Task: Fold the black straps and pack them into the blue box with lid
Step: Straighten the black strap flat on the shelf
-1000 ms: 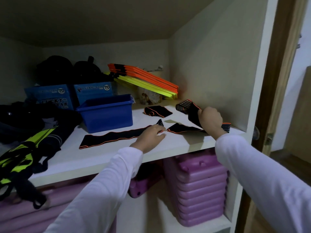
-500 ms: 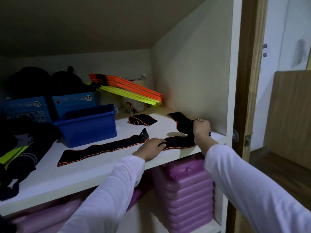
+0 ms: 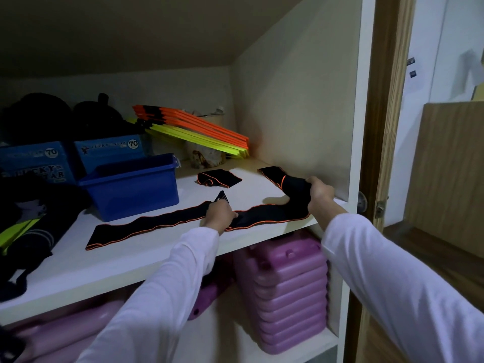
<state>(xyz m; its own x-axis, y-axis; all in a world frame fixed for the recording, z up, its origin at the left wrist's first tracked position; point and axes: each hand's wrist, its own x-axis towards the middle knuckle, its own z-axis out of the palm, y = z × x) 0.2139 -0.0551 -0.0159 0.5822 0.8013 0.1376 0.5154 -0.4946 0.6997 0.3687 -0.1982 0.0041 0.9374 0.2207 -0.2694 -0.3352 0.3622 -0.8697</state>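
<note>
Three black straps are on the white shelf point(image 3: 146, 260) and none is in the blue box point(image 3: 131, 189) yet, so most of the job looks to be ahead. The box stands open near the middle of the shelf, toward the back, and no lid can be picked out in this view. Its inside is mostly hidden by the front wall, but nothing black shows above the rim.

The long strap point(image 3: 146, 226) lies flat and unfolded along the front edge, running from the left half of the shelf toward the middle. The right-hand strap point(image 3: 272, 213) is the one being worked: it runs from the front edge up toward the right wall of the shelf. The left hand point(image 3: 221, 214) presses its near end down at the front edge, fingers curled over the fabric, though whether they pinch it cannot be told. The right hand point(image 3: 318, 193) grips a raised bunch of the same strap close to the right wall, fingers wrapped round it, apparently partway through a fold.

A small folded strap point(image 3: 218, 178) rests behind both hands, toward the back of the shelf, seemingly ready for packing
</note>
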